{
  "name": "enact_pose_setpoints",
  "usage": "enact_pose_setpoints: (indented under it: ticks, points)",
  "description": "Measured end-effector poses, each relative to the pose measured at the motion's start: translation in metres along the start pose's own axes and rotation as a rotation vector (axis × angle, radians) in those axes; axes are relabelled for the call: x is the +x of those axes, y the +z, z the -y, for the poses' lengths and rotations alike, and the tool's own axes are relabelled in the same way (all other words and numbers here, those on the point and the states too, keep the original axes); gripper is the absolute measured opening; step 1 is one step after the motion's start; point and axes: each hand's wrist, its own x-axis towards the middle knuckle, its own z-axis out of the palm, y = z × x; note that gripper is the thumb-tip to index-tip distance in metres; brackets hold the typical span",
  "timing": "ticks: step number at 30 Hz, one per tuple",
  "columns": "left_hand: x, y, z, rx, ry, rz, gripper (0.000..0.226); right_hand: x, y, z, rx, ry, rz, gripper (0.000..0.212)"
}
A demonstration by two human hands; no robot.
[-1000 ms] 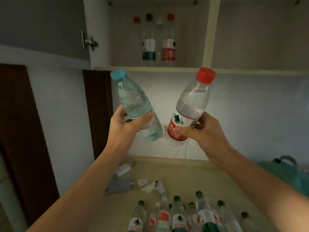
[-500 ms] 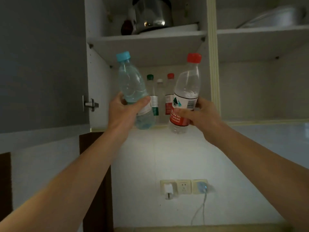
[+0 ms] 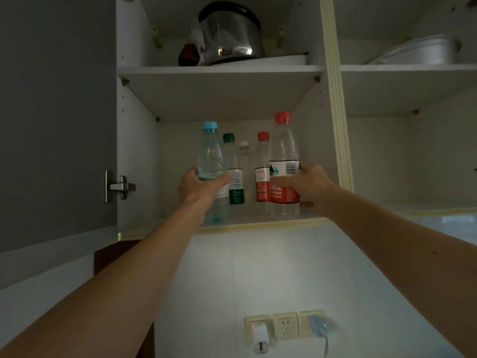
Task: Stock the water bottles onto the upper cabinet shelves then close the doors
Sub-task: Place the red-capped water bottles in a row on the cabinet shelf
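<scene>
At the front edge of the lower cabinet shelf point(image 3: 258, 224), both bottles now stand upright; half a second ago they were tilted in the air before it. The left hand point(image 3: 200, 187) grips the blue-capped bottle point(image 3: 211, 161), and at its 3 o'clock the right hand point(image 3: 307, 186) grips the red-capped bottle point(image 3: 284, 161). Their bases seem to touch the shelf, but the lip hides this. Three bottles point(image 3: 245, 171) stand behind. Releasing comes next; the door point(image 3: 56, 120) is still open.

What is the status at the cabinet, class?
Left hand grips blue-capped bottle; right hand grips red-capped bottle. Both at lower shelf. Three bottles behind; doors open.
</scene>
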Motion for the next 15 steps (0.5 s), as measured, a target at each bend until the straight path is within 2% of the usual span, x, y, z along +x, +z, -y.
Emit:
enact_pose_setpoints:
  ticks: [4,8,10,15]
  points:
    - [0.009,-0.003,0.010,0.107,-0.008,0.018,0.057,0.011,0.007,-0.008,-0.044,0.029,-0.004,0.040]
    - [0.008,-0.005,0.019,0.442,0.092,0.061,0.070,0.019,0.011,-0.016,-0.080,0.030,0.019,0.046]
    - [0.005,-0.008,0.024,0.555,0.142,0.029,0.077,0.024,0.009,-0.017,-0.135,0.035,0.048,0.047]
    - [0.009,-0.011,0.035,0.504,0.163,0.090,0.066,0.034,0.008,-0.018,-0.235,0.050,0.076,0.046]
